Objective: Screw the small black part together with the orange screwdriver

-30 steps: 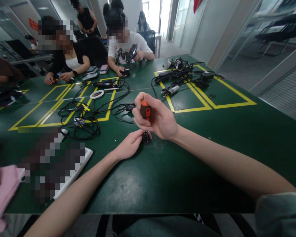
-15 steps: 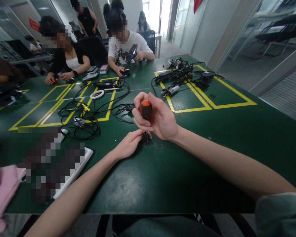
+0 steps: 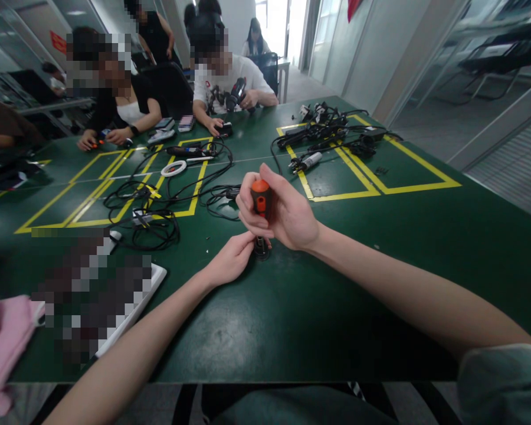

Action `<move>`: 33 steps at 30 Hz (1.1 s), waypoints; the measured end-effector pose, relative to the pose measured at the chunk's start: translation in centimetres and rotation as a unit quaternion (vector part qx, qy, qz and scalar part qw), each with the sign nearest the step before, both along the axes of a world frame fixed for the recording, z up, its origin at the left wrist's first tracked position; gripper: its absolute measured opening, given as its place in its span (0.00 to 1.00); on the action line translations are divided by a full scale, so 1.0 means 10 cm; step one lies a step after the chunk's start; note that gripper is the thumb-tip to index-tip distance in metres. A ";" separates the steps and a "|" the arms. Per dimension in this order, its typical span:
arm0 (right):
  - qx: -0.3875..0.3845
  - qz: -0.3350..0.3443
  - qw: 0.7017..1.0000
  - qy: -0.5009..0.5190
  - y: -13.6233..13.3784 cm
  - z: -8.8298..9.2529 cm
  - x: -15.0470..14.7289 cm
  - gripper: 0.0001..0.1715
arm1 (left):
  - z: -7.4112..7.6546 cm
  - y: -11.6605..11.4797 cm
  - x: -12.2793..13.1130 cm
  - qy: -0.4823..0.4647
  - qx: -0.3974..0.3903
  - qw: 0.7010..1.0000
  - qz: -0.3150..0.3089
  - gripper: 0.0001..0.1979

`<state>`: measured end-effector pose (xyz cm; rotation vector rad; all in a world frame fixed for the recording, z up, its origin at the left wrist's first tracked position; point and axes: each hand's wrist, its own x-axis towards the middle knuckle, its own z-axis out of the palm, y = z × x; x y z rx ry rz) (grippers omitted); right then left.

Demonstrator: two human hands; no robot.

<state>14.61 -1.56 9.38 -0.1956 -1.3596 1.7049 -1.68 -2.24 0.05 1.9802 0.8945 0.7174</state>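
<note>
My right hand (image 3: pixel 287 215) is wrapped round the orange and black handle of a screwdriver (image 3: pixel 261 198), which stands roughly upright. Just below it, a short metallic shaft (image 3: pixel 261 241) shows above a small dark round part (image 3: pixel 262 254) on the green table. Whether the shaft belongs to the screwdriver or to the part, I cannot tell. My left hand (image 3: pixel 232 258) lies low beside the round part, its fingers closed at the part's far side. Those fingertips are mostly hidden behind the shaft and my right hand.
Coiled black cables (image 3: pixel 148 227) and a white ring (image 3: pixel 174 169) lie ahead to the left. More cables and plugs (image 3: pixel 323 133) are heaped at the far right, inside yellow tape lines. A white-edged tray (image 3: pixel 135 307) sits left. Across the table, a person holds a power drill (image 3: pixel 236 94).
The screwdriver handle has turned in my right hand, so a red mark on its side now faces me. My left hand and the round part stay in place.
</note>
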 end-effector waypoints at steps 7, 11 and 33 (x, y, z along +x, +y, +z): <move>0.018 0.014 0.999 0.046 -0.01 0.00 0.01 0.19 | -0.01 0.01 -0.03 -0.005 -0.007 1.000 -0.013 0.18; 0.026 0.021 0.999 0.042 -0.01 -0.01 0.01 0.21 | -0.03 -0.02 0.00 0.008 0.025 1.000 0.004 0.18; 0.016 0.009 0.999 0.029 -0.02 -0.01 0.01 0.19 | 0.00 -0.01 0.02 0.006 0.025 1.000 0.010 0.19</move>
